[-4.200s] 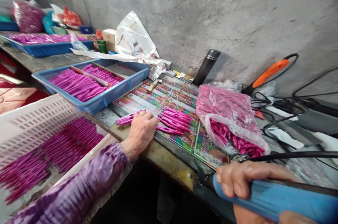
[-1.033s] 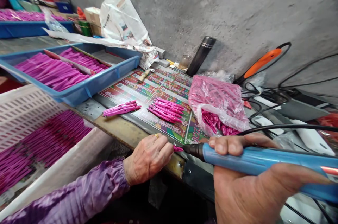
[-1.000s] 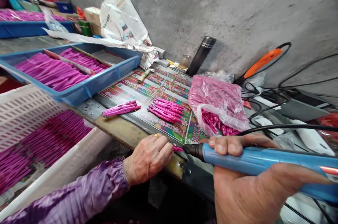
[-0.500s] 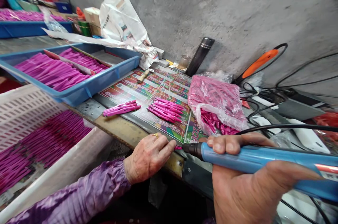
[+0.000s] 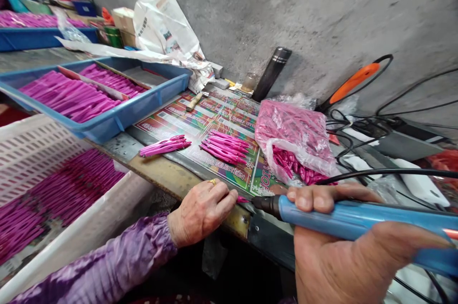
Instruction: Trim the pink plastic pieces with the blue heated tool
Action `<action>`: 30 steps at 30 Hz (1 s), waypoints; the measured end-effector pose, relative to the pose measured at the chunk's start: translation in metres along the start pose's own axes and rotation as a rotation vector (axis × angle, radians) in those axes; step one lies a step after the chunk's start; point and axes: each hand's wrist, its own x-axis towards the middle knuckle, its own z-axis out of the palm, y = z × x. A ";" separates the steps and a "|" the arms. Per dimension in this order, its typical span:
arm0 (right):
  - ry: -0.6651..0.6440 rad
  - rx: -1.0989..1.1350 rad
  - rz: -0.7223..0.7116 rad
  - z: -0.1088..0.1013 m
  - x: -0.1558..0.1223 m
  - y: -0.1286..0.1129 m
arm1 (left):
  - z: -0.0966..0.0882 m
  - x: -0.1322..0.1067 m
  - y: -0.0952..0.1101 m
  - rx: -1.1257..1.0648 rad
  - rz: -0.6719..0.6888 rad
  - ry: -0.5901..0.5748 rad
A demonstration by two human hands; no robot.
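Two-handed hold at the bench edge point(image 5: 179, 174). The left hand point(image 5: 200, 214) is curled, with its fingers down, grasping a small pink piece point(image 5: 242, 199). Only the piece's end shows past the fingertips; the thumb and the rest of the piece are hidden. The hand lies low by the edge, a pose that appears to steady the piece, and the forearm, in a purple sleeve point(image 5: 107, 256), enters from the lower left. The right hand point(image 5: 332, 246) is clenched around a blue soldering iron point(image 5: 343, 215), fingers over the handle and palm beneath. This grip aims the black nozzle point(image 5: 265, 204) leftward, just beside the pink piece; whether they touch cannot be told. A black cord point(image 5: 390, 172) runs off to the right, clear of the work. Farther out, a printed mat point(image 5: 229, 118) bears a small pink bundle point(image 5: 164, 147) and a larger pink bundle point(image 5: 223, 148), both within easy reach. Beyond them lies a plastic bag point(image 5: 286, 137) of pink pieces. A blue tray point(image 5: 150, 102) and a white crate point(image 5: 43, 151) hold further pieces, laid in parallel.
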 end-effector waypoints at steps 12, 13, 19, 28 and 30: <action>0.006 -0.004 0.032 -0.004 -0.003 0.000 | -0.006 0.003 0.000 0.004 0.022 -0.005; 0.003 -0.001 0.031 -0.005 -0.004 -0.001 | -0.005 0.003 0.000 0.002 0.016 -0.008; -0.012 0.002 0.012 -0.005 -0.005 -0.001 | -0.004 0.002 0.001 -0.030 -0.005 -0.044; -0.007 -0.001 0.020 -0.006 -0.005 0.000 | -0.003 0.002 0.000 -0.038 -0.009 -0.017; -0.009 -0.008 0.014 -0.006 -0.005 0.000 | -0.003 0.002 -0.001 -0.044 -0.007 -0.011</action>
